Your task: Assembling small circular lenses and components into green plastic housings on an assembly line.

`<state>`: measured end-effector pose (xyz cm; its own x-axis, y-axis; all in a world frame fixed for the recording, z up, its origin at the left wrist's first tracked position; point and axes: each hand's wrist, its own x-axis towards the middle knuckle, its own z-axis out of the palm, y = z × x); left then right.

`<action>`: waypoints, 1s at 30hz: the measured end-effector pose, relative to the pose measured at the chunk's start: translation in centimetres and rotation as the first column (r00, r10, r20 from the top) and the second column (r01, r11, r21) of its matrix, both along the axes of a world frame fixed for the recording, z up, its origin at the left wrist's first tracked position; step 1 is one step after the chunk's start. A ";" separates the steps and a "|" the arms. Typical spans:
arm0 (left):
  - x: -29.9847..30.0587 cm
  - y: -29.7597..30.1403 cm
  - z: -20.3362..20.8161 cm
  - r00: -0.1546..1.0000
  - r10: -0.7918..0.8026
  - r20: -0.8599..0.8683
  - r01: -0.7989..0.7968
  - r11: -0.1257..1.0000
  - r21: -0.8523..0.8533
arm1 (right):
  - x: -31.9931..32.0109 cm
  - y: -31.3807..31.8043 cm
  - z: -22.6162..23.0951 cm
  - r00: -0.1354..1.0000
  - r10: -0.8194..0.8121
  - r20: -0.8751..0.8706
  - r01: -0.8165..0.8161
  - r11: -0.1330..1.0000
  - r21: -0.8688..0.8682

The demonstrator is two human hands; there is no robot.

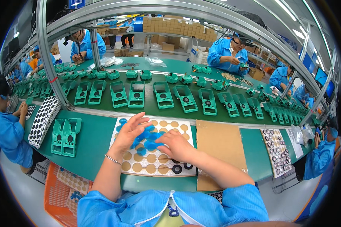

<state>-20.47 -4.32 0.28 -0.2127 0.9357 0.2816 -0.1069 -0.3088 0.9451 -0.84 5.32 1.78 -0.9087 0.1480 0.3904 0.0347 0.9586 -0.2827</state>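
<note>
Flanking blue discs [150, 144] on tray [187, 174], left hand [128, 134], right hand [179, 146], grip half-curled, hold unclear, basket [52, 189] holding sheets [72, 180]

Pale floor [24, 185] under bright strip lights [286, 10]

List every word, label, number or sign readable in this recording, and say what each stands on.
Lettering is located here, not copied out.
Dark patch at the wearer's chest: a pale letter-like mark.
Blue sign at the upper left: pale marks, too small to read.
White sheet on the right of the table: any print is too small to read.
White crate at the back: any marking is too blurred.
</note>
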 end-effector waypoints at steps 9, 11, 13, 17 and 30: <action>0.8 0.4 -0.1 0.936 -0.221 0.275 0.196 0.974 0.116 | -4.2 -0.8 -1.1 0.977 -0.103 -0.189 0.071 0.984 -0.166; 0.9 0.4 0.2 0.939 -0.211 0.270 0.181 0.975 0.133 | -4.3 -0.1 -1.8 0.969 -0.119 -0.218 0.125 0.992 0.012; 0.9 0.3 0.6 0.921 -0.236 0.311 0.186 0.966 0.181 | -3.9 0.4 -2.1 0.975 -0.126 -0.181 0.117 0.991 -0.057; 0.9 0.5 0.7 0.879 -0.286 0.382 0.202 0.948 0.244 | -4.7 -0.3 -0.9 0.989 -0.127 0.081 0.149 0.761 -0.631; -0.5 0.2 0.6 0.887 0.458 0.064 -0.459 0.856 0.240 | -3.2 2.6 -0.5 0.955 -0.286 -0.079 0.291 0.955 0.051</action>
